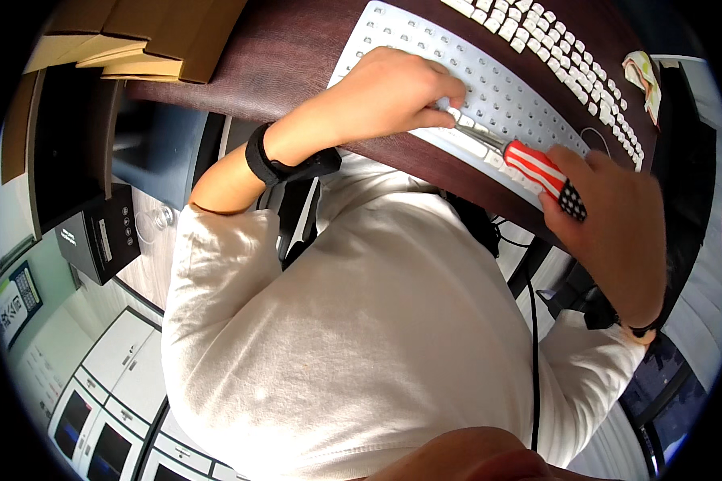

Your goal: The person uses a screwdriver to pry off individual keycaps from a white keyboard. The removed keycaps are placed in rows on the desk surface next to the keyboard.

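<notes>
A white keyboard (499, 74) lies across the desk with most of its switches bare. White keycaps (475, 144) sit along its near edge. My right hand (610, 210) is wrapped round a screwdriver (535, 167) with a red-and-white striped handle whose end is black with white dots. The screwdriver's metal shaft points left, its tip by the near-row keycaps, close to my left fingertips. Over the keyboard, my left hand (405, 90) has its thumb and index finger bent together at those keycaps. What lies between these fingers is mostly hidden.
Loose white keycaps (553, 56) lie in rows on the dark brown desk (297, 52) beyond the keyboard. A crumpled cloth or wrapper (642, 80) is at the far right. Cardboard boxes (148, 36) stand at the far left. A black cable (533, 345) hangs at my right side.
</notes>
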Demonstrator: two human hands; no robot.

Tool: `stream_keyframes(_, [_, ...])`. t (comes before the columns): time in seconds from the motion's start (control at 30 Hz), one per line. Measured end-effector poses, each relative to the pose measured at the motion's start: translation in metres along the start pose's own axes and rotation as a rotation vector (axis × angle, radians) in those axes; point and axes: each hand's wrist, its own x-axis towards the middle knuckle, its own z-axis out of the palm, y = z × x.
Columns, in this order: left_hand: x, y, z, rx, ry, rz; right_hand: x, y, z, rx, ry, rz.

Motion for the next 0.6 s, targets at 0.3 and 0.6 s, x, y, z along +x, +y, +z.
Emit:
stream_keyframes(0.3, [-0.001, 0.005, 0.002, 0.056, 0.041, 0.045, -0.053, 0.024, 0.090, 0.304, 0.284, 0.086])
stream_keyframes(0.6, [0.006, 0.009, -0.002, 0.034, -0.054, 0.001, -0.053, 0.038, 0.137, 0.429, 0.459, 0.034])
